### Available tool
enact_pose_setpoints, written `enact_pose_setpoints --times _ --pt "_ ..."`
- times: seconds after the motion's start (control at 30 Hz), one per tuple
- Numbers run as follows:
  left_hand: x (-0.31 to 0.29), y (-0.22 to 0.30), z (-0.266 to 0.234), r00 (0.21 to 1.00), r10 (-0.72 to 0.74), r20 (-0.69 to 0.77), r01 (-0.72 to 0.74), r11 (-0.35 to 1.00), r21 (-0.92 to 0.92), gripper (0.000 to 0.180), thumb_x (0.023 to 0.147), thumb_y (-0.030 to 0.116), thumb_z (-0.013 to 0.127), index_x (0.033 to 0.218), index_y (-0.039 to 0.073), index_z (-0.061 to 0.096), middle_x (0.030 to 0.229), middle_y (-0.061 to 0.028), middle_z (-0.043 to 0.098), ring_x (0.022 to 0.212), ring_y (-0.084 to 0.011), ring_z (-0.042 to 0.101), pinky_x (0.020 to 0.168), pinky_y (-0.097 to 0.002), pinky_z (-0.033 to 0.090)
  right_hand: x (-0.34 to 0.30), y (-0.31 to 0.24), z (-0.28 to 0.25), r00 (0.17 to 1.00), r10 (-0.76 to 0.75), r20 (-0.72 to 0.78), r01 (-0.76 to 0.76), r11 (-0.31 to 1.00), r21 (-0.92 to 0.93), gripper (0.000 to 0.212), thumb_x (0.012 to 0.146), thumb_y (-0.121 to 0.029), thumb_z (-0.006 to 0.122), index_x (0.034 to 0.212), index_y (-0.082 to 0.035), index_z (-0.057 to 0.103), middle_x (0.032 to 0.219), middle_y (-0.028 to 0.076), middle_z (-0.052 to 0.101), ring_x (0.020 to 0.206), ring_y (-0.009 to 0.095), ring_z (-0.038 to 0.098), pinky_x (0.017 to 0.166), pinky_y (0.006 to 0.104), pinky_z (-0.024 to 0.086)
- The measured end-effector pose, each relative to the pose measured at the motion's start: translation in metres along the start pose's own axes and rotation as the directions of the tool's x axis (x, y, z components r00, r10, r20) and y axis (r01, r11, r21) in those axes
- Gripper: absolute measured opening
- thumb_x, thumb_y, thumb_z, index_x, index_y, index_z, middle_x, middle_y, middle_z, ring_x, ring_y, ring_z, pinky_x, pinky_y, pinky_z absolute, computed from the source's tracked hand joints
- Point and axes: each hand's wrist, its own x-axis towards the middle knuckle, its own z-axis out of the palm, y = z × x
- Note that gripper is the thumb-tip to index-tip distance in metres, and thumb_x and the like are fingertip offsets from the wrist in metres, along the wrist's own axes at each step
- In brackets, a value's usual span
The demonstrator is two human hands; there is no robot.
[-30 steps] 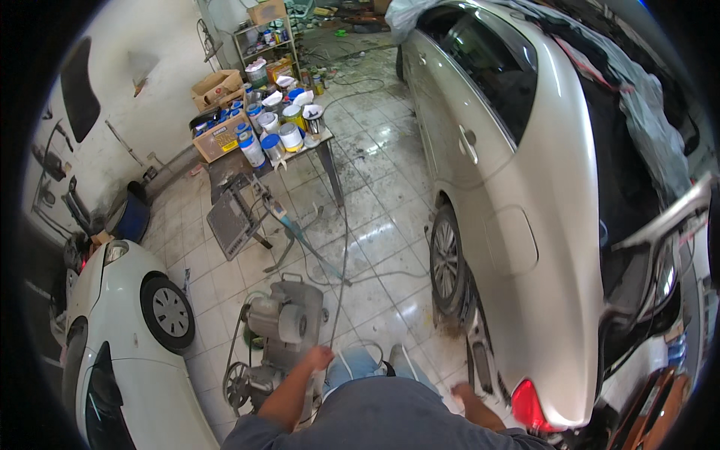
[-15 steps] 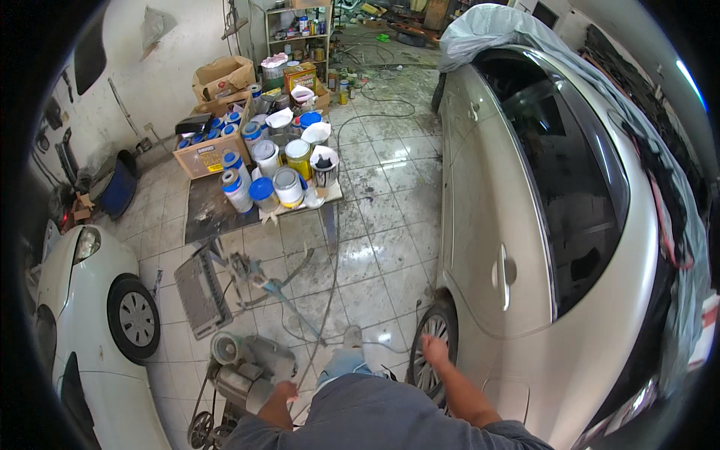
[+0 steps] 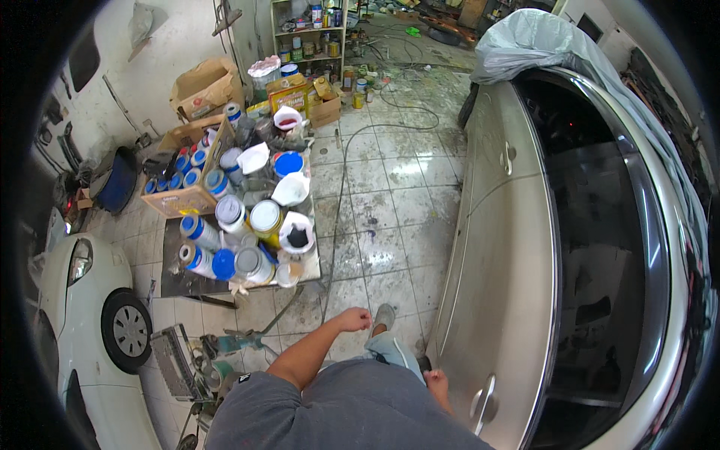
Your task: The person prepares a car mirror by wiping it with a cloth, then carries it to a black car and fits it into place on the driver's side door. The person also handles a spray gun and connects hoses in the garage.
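My left hand [image 3: 352, 320] swings forward over the tiled floor, its fingers loosely curled in and nothing visible in them. The paint table [image 3: 300, 279], crowded with cans, is the nearest thing ahead of it. Low at my right side, my right hand [image 3: 437, 382] is also curled with nothing seen in it. It hangs beside the beige car [image 3: 491, 300], near a door handle [image 3: 485, 401], apparently without touching it. My grey shoe [image 3: 386, 315] is stepping forward between the table and the car.
A cable [image 3: 341, 195] snakes across the floor. A white car [image 3: 97, 337] stands at the left. Beside my left are a grey grate-like panel [image 3: 174, 360] and machine parts. A cardboard box of bottles [image 3: 180, 199] and a shelf [image 3: 307, 31] lie ahead.
I have moved forward; the table and its cans are closer. My left hand has swung forward, while my right hand has dropped back beside the beige car.
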Motion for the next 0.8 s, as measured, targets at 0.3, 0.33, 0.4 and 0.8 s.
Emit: enact_pose_setpoints --times 0.3,0.33,0.4,0.8 --pt "0.082 0.121 -0.099 0.966 -0.057 -0.253 -0.003 0.973 -0.233 0.023 0.098 0.026 0.065 0.097 0.004 0.07 0.082 -0.0057 0.072 0.078 -0.0155 0.068 0.071 -0.0316 0.053 0.464 -0.251 0.083 0.936 -0.199 0.29 0.286 0.912 -0.294 0.014 0.097 -0.018 0.064 0.091 -0.007 0.066 0.075 -0.001 0.063 0.065 0.009 0.057 0.061 0.0262 0.047" --pt "0.085 0.14 -0.118 0.956 -0.129 -0.263 0.028 0.934 -0.356 0.025 0.1 0.029 0.063 0.102 0.005 0.069 0.087 -0.0036 0.072 0.081 -0.0137 0.068 0.071 -0.0302 0.052 0.497 -0.286 0.104 0.924 -0.223 0.312 0.305 0.92 -0.245 0.014 0.098 -0.018 0.063 0.091 -0.006 0.067 0.076 -0.001 0.063 0.065 0.009 0.057 0.061 0.0263 0.048" --pt "0.104 0.143 -0.146 0.927 -0.221 -0.304 0.039 0.86 -0.508 0.026 0.102 0.031 0.06 0.105 0.006 0.069 0.091 -0.0029 0.072 0.084 -0.013 0.068 0.071 -0.0294 0.052 0.538 -0.359 0.155 0.918 -0.196 0.344 0.279 0.937 -0.212 0.016 0.096 -0.02 0.064 0.093 -0.004 0.068 0.077 0.003 0.067 0.066 0.013 0.061 0.062 0.0301 0.049" --pt "0.285 0.181 -0.369 0.95 -0.263 -0.167 0.077 0.718 -0.692 0.034 0.105 0.037 0.053 0.104 0.006 0.067 0.091 -0.0038 0.07 0.085 -0.0127 0.066 0.075 -0.0298 0.051 0.644 -0.325 0.207 0.79 0.131 0.599 0.514 0.391 -0.764 0.046 0.099 -0.042 0.052 0.086 -0.001 0.067 0.092 0.025 0.07 0.087 0.046 0.067 0.077 0.0558 0.05"
